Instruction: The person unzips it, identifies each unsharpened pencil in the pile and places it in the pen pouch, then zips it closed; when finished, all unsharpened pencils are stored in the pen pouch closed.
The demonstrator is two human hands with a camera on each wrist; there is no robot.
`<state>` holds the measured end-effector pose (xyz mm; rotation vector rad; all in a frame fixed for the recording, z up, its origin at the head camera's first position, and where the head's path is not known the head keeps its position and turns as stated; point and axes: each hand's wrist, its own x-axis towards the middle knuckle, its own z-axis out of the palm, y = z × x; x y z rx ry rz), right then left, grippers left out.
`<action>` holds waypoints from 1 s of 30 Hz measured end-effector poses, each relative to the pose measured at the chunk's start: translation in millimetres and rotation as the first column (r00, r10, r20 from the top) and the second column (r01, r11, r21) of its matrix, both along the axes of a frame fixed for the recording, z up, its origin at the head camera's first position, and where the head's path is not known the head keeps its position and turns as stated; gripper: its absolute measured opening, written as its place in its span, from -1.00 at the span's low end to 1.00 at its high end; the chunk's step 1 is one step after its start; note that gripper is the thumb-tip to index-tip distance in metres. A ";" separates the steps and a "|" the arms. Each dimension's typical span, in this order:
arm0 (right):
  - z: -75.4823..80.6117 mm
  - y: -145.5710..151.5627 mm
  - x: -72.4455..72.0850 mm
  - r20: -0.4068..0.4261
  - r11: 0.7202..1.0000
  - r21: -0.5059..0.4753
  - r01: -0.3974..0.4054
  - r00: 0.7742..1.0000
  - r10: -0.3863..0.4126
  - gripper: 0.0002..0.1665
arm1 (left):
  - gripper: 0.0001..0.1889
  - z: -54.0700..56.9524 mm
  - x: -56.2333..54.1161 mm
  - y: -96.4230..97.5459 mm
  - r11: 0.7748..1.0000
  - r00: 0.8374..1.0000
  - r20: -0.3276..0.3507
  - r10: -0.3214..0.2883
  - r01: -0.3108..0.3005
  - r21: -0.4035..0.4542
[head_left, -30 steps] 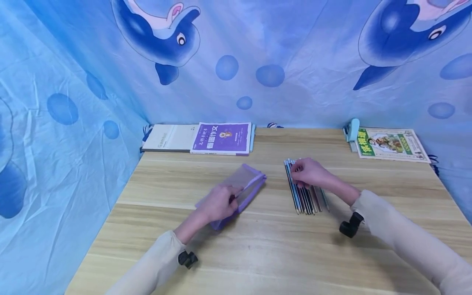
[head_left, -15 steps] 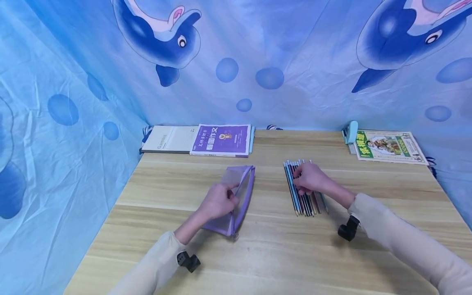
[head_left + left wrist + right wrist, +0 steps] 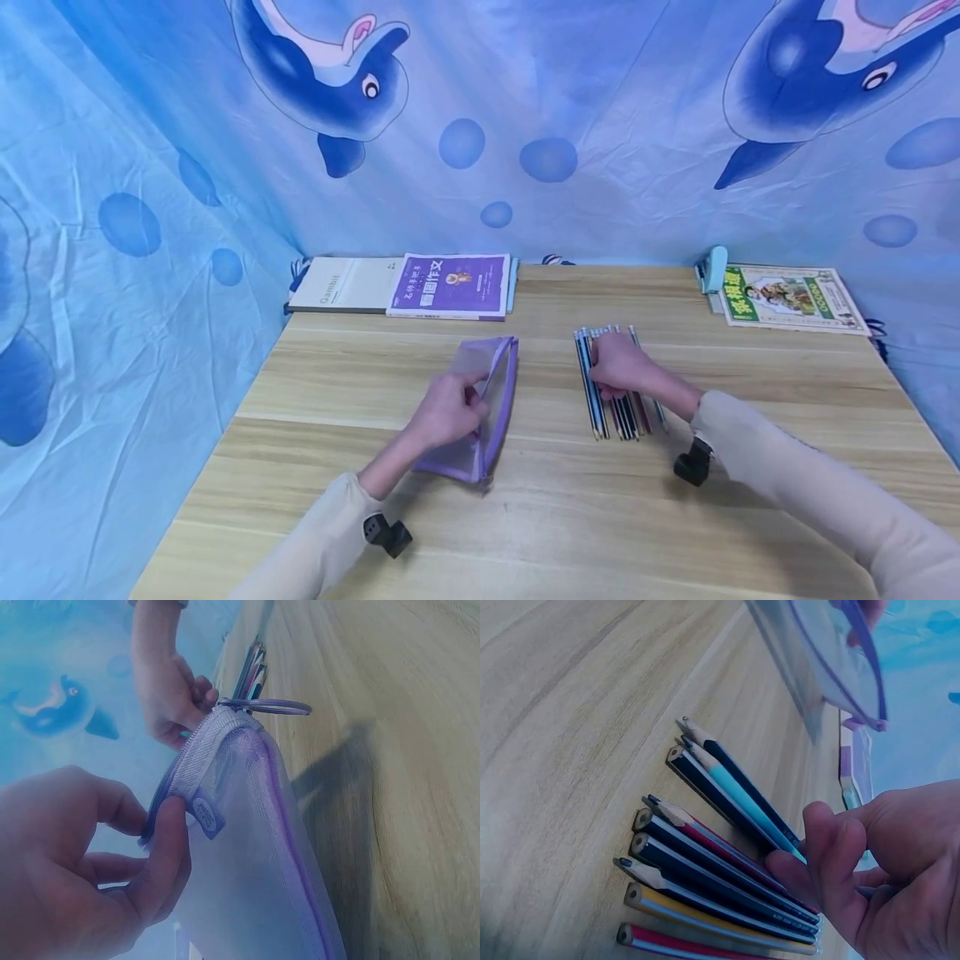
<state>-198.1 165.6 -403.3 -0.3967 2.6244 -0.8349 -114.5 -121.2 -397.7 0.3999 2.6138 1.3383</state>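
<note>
A purple-edged mesh pencil pouch (image 3: 498, 421) stands tilted on the table, its zipped mouth parted. My left hand (image 3: 447, 408) pinches the mouth's edge between thumb and fingers, beside a small fabric tab (image 3: 208, 815). To the right lies a row of pencils (image 3: 626, 417), black, light blue, red and yellow. My right hand (image 3: 624, 364) is over them with curled fingers. In the right wrist view its fingertips close about a small bunch with a light blue pencil (image 3: 739, 796), set slightly apart from the others. The fingers hide part of the grip.
Behind the pouch lie a purple book (image 3: 450, 286) and a pale notebook (image 3: 341, 283). At the back right are a light blue stapler-like object (image 3: 716, 268) and an illustrated booklet (image 3: 795, 298). A blue dolphin-print cloth (image 3: 600, 108) hangs behind the wooden table (image 3: 555, 525).
The pouch has turned more upright and its mouth faces the pencils. My right hand has shifted slightly left and lower over the pencils, and a few leftmost pencils now stand apart from the rest.
</note>
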 end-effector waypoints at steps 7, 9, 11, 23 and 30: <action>-3.8 -5.8 -2.1 -0.032 0.996 0.090 -0.026 0.999 0.029 -0.63 | -0.35 -1.7 0.0 3.2 1.000 1.000 -0.007 0.014 -0.014 -0.003; -3.4 -8.0 -2.9 -0.028 0.994 0.112 -0.017 0.999 0.020 -0.67 | -0.35 -1.8 -0.2 3.7 1.000 1.000 -0.008 0.019 -0.019 -0.015; -3.5 -10.4 -3.8 -0.022 0.991 0.133 -0.013 1.000 0.016 -0.71 | -0.34 -2.0 -0.6 4.1 0.999 1.000 -0.009 0.025 -0.025 -0.024; -6.0 -20.4 -8.3 -0.020 0.983 0.185 0.008 1.000 -0.005 -0.70 | -0.32 -3.4 -1.7 6.2 0.998 0.998 0.000 0.055 -0.055 -0.037; -1.8 -15.3 -10.1 -0.014 0.988 0.155 0.001 1.000 0.001 -0.65 | -0.30 -3.8 -2.3 8.0 0.997 0.997 -0.001 0.073 -0.073 -0.039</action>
